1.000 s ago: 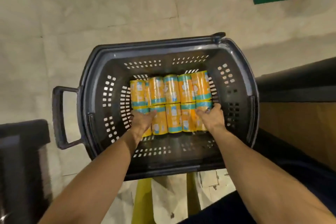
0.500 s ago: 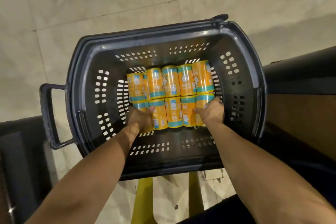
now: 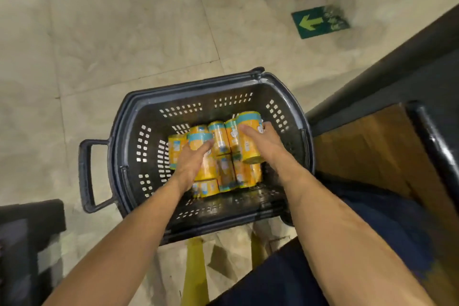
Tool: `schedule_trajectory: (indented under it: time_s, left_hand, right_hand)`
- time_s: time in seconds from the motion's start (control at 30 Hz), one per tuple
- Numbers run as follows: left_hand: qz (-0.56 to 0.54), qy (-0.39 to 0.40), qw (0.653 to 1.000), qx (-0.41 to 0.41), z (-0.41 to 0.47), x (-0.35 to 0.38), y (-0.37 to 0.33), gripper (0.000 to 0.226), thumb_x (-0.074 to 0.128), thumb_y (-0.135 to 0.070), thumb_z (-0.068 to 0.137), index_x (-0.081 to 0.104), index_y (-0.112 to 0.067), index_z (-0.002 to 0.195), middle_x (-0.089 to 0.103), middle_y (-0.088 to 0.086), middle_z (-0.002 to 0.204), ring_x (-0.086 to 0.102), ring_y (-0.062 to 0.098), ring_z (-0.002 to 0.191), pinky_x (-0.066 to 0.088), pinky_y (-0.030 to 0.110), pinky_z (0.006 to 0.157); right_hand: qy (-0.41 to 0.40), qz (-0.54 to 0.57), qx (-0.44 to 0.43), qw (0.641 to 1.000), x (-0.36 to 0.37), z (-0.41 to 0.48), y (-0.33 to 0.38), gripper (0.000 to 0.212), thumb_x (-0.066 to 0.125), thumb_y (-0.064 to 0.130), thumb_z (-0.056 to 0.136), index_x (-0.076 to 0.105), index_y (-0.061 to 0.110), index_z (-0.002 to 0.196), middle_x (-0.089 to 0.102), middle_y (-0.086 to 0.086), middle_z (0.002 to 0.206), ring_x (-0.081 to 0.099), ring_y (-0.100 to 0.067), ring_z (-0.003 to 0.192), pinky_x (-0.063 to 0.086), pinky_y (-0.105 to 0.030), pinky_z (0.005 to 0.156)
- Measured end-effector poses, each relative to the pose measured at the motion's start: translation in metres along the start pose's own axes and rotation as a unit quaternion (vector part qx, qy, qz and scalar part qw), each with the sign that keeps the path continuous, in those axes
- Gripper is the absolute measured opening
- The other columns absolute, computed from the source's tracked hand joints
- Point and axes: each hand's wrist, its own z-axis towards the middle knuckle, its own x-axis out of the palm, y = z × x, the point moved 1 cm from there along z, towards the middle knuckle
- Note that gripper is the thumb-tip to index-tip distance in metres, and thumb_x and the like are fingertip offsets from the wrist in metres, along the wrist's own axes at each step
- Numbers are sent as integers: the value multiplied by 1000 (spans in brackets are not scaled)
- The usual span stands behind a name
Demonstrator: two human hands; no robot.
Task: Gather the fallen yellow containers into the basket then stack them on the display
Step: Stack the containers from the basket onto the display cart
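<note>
- The left hand point(image 3: 192, 161), fingers curled, grips one yellow container point(image 3: 201, 137) at the left of the single basket point(image 3: 129, 156).
- The right hand point(image 3: 260, 143), fingers wrapped, holds a second container point(image 3: 248, 118) raised at the right.
- About six other containers point(image 3: 224, 176) lie between, blurred.
- Far right: one green arrow sign point(image 3: 320, 22) on the floor.

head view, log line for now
left hand: grips left yellow container | right hand: grips right yellow container | basket: holds other containers

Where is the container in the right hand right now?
Head view: the right hand grips the yellow container over the right side of the basket, above the other containers lying inside.
</note>
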Motion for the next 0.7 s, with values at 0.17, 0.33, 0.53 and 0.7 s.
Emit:
schedule_trajectory:
  time_s: [0.17, 0.33, 0.53, 0.7]
  left_hand:
    - [-54, 70, 993, 80, -72, 4, -71, 53, 85, -61, 69, 75, -26, 108, 80, 5, 103, 75, 32, 100, 58, 55, 93]
    - [-83, 162, 962, 201, -178, 30, -148, 25, 80, -36, 86, 74, -16, 100, 77, 9, 92, 73, 28, 80, 61, 45, 78]
    - [-45, 266, 910, 315, -312, 84, -222, 63, 85, -47, 69, 69, -3, 112, 75, 20, 95, 70, 30, 78, 61, 45, 70]
    - [-3, 356, 845, 400, -408, 139, -262, 70, 79, -54, 68, 70, -5, 116, 75, 12, 96, 72, 26, 81, 60, 44, 74]
  right_hand:
    - [-26, 52, -126, 990, -35, -95, 67, 55, 79, 51, 83, 55, 24, 125, 70, -1, 115, 73, -15, 96, 62, -39, 82]
    - [-94, 54, -225, 968, -95, -209, 98, 43, 76, 44, 90, 57, 21, 121, 70, 0, 106, 72, -6, 88, 62, -35, 75]
    - [-219, 119, -297, 922, -193, -358, 116, 47, 79, 41, 86, 58, 16, 120, 74, -5, 104, 74, -20, 90, 63, -47, 73]
    - [-354, 112, -332, 867, -271, -472, 111, 71, 75, 64, 75, 56, 20, 127, 71, 0, 116, 71, -13, 102, 59, -44, 87]
